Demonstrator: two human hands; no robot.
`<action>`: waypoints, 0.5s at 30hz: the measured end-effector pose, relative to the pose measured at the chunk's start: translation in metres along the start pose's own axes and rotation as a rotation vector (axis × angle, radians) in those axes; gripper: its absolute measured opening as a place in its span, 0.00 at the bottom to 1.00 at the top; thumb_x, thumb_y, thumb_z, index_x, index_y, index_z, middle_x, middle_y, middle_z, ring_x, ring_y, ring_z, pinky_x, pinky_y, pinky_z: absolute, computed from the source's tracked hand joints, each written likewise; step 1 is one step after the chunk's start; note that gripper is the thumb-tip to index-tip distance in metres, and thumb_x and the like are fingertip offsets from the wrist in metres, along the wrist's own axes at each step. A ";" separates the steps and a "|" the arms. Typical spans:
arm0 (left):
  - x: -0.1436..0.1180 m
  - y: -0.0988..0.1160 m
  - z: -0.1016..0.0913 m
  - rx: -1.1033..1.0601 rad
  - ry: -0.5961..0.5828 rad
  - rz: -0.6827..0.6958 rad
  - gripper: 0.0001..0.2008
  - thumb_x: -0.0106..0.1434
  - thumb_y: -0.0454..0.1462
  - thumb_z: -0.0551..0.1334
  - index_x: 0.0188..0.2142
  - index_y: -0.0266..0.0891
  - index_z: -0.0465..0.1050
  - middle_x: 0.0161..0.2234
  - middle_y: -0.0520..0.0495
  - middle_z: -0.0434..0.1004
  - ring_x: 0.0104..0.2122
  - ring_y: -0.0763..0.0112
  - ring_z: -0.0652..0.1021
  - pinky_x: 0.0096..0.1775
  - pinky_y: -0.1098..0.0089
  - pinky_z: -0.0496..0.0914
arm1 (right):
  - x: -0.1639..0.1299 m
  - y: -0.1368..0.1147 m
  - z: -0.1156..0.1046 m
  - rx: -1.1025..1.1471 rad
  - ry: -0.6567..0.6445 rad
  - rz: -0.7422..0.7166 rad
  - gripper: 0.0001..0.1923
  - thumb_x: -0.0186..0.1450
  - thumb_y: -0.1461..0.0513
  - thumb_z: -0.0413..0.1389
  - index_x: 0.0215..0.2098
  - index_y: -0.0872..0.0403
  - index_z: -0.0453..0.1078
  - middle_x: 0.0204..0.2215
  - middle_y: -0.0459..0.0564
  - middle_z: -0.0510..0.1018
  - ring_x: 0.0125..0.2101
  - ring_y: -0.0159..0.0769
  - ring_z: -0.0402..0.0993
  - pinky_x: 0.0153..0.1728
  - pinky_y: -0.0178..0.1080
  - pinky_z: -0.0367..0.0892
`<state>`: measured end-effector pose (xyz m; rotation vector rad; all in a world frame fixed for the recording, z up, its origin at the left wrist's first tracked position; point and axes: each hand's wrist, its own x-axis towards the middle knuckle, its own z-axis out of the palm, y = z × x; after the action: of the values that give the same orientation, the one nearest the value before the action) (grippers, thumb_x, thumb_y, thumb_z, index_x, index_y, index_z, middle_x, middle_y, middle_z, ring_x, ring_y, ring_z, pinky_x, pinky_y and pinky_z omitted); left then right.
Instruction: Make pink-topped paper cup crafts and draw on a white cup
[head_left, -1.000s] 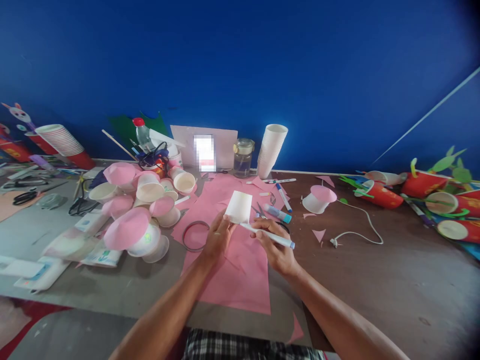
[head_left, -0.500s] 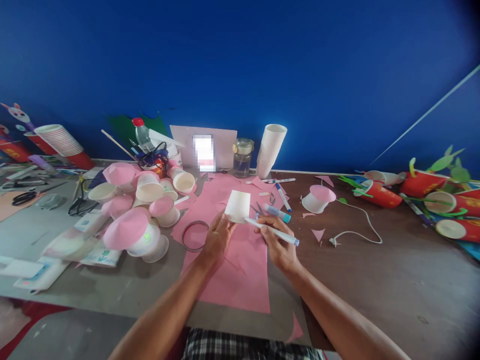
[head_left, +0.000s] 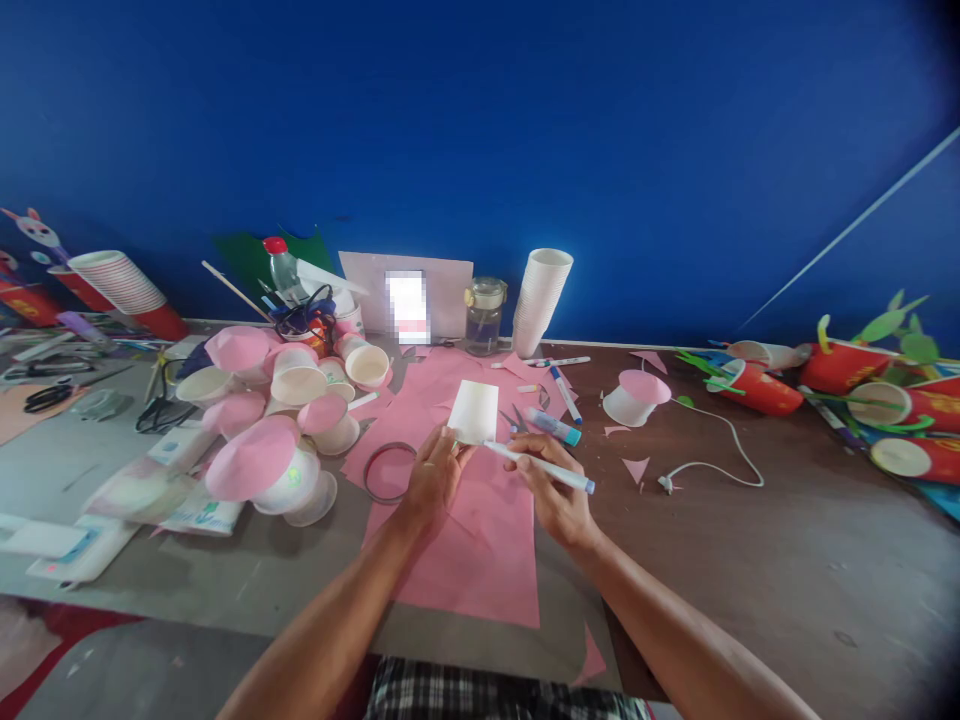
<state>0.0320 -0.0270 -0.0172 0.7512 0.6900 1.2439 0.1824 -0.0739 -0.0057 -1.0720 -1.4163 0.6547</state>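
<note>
A plain white paper cup (head_left: 475,408) is held over the pink paper (head_left: 491,560) by my left hand (head_left: 437,475), whose fingers are closed on its lower left part. My right hand (head_left: 553,492) grips a white marker (head_left: 553,469) with a pale blue end. The marker's tip is at the lower right edge of the cup; whether it touches I cannot tell. A roll of tape (head_left: 390,500) lies just left of my left hand. Beyond my right hand are a glue stick (head_left: 555,427) and scissors (head_left: 514,418), partly hidden by the fingers.
Several cups with pink paper cones (head_left: 253,460) crowd the left. At the back stand a phone (head_left: 407,308), a glass jar (head_left: 485,316) and a stack of white cups (head_left: 541,300). On the right lie a coned cup (head_left: 636,398), a white cable (head_left: 720,465) and red cups (head_left: 765,388).
The marker and my right hand have shifted slightly left along the cup's lower edge. The cup has moved a touch left as well, still in my left hand.
</note>
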 end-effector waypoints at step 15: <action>0.002 -0.001 -0.002 0.009 -0.024 0.001 0.11 0.58 0.45 0.65 0.34 0.40 0.73 0.36 0.48 0.77 0.47 0.63 0.75 0.57 0.57 0.65 | -0.001 0.002 0.000 -0.032 0.033 0.023 0.10 0.68 0.55 0.51 0.39 0.52 0.70 0.26 0.47 0.75 0.25 0.34 0.70 0.25 0.36 0.65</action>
<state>0.0314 -0.0253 -0.0187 0.7726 0.6757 1.2312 0.1833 -0.0736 -0.0081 -1.1205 -1.3914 0.6299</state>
